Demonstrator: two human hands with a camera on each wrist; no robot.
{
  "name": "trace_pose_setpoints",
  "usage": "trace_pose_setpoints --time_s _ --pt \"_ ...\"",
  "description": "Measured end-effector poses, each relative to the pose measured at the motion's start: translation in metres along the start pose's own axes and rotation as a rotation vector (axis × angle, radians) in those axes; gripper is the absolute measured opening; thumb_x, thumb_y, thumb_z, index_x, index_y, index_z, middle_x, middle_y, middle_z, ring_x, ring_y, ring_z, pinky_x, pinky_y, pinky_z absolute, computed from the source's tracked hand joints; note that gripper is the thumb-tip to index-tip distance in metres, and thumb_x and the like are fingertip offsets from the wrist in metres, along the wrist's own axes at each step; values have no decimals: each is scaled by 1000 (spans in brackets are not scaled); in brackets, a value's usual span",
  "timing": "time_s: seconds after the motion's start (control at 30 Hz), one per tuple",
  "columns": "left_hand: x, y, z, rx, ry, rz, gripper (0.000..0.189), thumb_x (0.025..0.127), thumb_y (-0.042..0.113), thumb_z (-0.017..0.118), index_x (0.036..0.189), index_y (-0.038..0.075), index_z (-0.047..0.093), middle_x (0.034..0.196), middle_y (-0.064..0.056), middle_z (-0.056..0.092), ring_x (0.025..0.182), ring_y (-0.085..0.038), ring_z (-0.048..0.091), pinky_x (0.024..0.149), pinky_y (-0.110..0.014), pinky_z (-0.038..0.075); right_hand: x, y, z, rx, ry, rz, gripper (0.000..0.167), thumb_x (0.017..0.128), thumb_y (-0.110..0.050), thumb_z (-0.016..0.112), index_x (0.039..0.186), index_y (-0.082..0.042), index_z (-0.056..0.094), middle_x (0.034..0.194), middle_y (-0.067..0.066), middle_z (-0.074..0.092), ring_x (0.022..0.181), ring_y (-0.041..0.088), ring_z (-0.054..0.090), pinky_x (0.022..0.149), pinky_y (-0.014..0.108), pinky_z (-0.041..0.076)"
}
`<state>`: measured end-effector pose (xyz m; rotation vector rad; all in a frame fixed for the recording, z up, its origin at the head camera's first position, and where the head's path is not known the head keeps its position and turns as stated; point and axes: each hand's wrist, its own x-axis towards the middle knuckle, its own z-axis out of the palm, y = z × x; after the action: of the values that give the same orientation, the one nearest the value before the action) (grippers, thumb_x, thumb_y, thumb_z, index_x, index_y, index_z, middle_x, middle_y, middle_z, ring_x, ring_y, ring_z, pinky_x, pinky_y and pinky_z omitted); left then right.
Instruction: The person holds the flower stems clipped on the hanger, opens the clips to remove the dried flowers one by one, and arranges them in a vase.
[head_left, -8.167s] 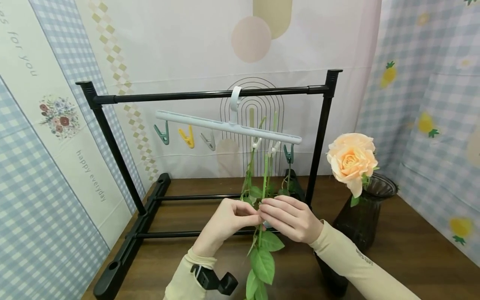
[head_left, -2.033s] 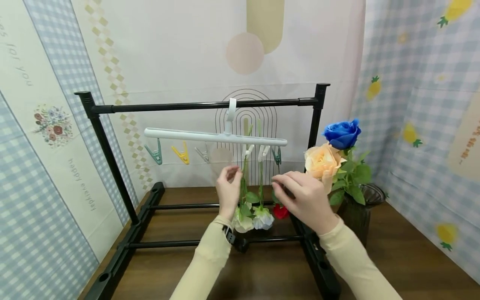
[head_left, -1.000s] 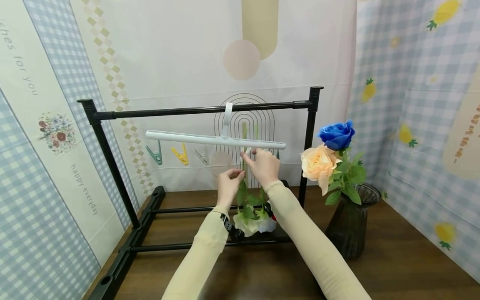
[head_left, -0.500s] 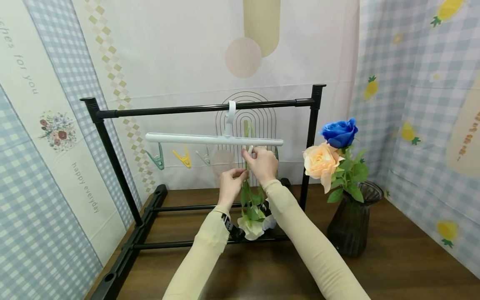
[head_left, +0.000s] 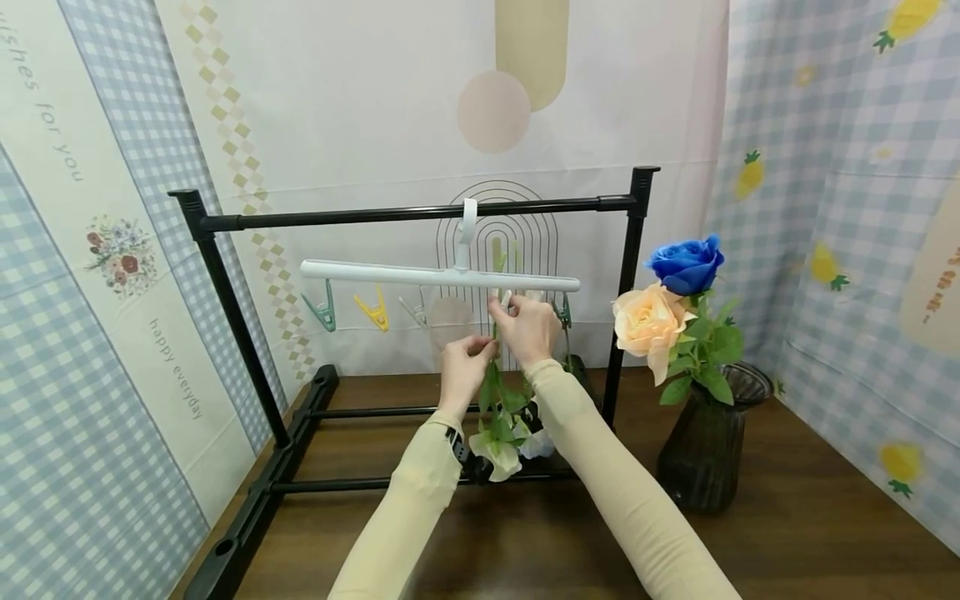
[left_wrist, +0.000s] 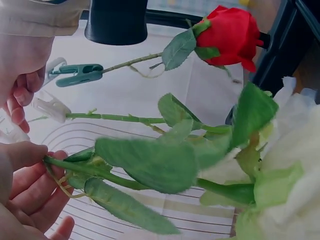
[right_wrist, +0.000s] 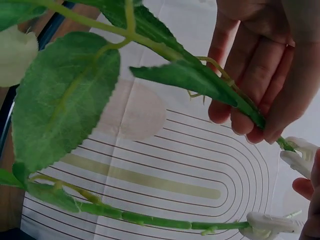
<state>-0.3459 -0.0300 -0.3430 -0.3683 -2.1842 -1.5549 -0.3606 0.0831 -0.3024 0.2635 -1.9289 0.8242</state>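
My left hand point(head_left: 462, 375) pinches the green stem point(left_wrist: 80, 166) of a cream-white rose point(head_left: 495, 455) that hangs head down. Just above, my right hand point(head_left: 529, 330) grips a white clothespin point(right_wrist: 298, 159) under the pale blue hanger point(head_left: 375, 272); the stem's end reaches right up to it. Beside this stem, a second white clothespin point(right_wrist: 262, 224) holds another stem, whose pale rose point(head_left: 537, 445) is partly hidden by my right forearm. Farther right a teal clothespin point(left_wrist: 80, 74) holds a red rose point(left_wrist: 227, 37), upside down too.
The hanger hooks over a black rack's top bar point(head_left: 337, 217). A teal clothespin point(head_left: 322, 313), a yellow one point(head_left: 372, 312) and a grey one point(head_left: 413, 312) hang at left. At right, a dark glass vase point(head_left: 705, 454) holds a blue rose point(head_left: 686, 265) and a peach rose point(head_left: 651, 323).
A blue rose has joined the peach one in the vase since the oldest frame. Both hands, apart two seconds ago, have come to the cream-white rose's stem and clothespin; they have barely moved since.
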Motion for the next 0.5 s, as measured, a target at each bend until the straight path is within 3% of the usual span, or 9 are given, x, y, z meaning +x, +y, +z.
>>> trace_pose_setpoints --time_s 0.3,0.5 --pt "0 -3 -4 -14 36 -18 21 92 17 66 97 -1 75 88 -17 75 84 -27 71 72 -30 53 -3 -1 -1 21 46 -15 42 87 -29 64 51 -7 56 44 7 56 39 8 28 43 20 16" --pt "-3 -4 -6 -41 59 -35 20 92 17 66 96 0 75 86 -16 75 82 -26 71 72 -29 53 -4 1 -3 39 18 62 39 86 -35 66 59 -7 65 51 7 62 42 10 37 44 20 20"
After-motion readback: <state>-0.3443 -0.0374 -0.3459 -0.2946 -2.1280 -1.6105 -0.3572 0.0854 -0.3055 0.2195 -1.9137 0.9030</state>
